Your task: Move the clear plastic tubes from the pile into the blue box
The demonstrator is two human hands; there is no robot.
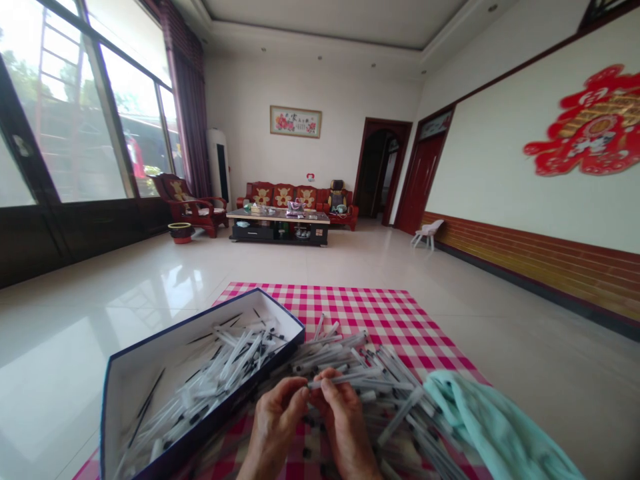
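Pink checkered cloth under your loose pens; your left hand pinches one pen by its end, right hand its barrel, probably for steadiness.

A translucent pen-like tube is held between the left hand and right hand over a heap of similar tubes spread on a pink-checked cloth. More tubes are contained in an open blue-edged box at left; mint-green fabric is bunched at right. Across the room, a sofa is seen.
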